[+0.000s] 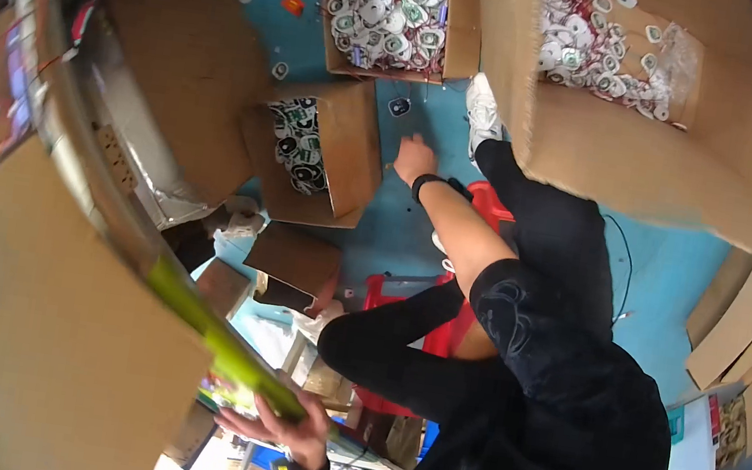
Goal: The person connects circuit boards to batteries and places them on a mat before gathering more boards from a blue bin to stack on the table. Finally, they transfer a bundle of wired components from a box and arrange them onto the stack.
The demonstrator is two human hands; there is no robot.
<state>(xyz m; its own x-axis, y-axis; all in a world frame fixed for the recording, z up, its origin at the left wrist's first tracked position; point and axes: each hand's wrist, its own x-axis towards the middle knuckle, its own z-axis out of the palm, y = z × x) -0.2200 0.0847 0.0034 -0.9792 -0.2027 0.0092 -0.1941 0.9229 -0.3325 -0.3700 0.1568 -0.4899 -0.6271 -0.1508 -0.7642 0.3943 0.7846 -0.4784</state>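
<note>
My right hand (415, 160) reaches down over the blue floor with its fingers curled. What they hold, if anything, is hidden. Just beyond it on the floor lies a small dark piece with a pale ring (399, 106). To its left stands an open cardboard box (349, 150) holding several black, white and green round parts (299, 142). At the lower left, my left hand (296, 428) is open, its fingers spread against the yellow-green edge (249, 383) of a work table.
Farther off, a cardboard box (466, 22) brims with white oval parts on red wires. At right, a big carton (627, 155) holds more. A red stool (486, 202) is by my legs. A cardboard sheet (57, 315) covers the table; flattened cardboard (736, 329) leans far right.
</note>
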